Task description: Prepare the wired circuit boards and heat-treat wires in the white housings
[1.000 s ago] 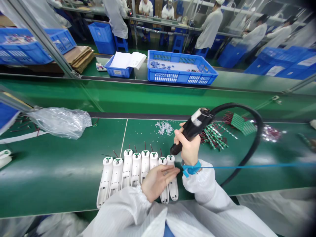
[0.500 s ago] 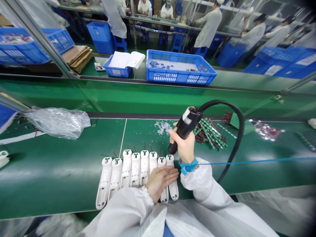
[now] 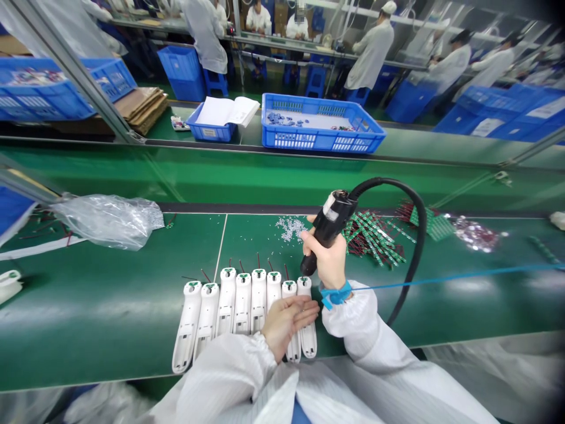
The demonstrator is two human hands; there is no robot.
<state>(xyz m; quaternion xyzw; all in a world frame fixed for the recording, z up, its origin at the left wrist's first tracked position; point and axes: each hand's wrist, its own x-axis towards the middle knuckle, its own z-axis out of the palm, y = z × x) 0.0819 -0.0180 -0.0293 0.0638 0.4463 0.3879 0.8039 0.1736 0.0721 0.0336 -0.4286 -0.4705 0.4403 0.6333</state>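
Note:
My right hand (image 3: 329,256) is wrapped round a black electric screwdriver (image 3: 330,227), its tip down at the top end of the rightmost white housing (image 3: 309,341). Palm up, my left hand (image 3: 286,321) lies over the right-hand housings with its fingers stretched out. Tiny screws seem to lie on its fingers, too small to make out clearly. Several white housings (image 3: 227,294) stand side by side in a row, each with a small green board and wires at its top. Beyond them is a scatter of small screws (image 3: 291,228).
Green strips with red wires (image 3: 375,238) lie right of the screwdriver, and its thick black cable (image 3: 421,235) arches over them. A plastic bag (image 3: 115,221) is at the left. Blue trays (image 3: 322,141) stand on the far ledge; people in white work beyond.
The screwdriver and its cable have shifted slightly left. The blue cord at my right wrist has risen at its far end. My left hand keeps nearly the same place.

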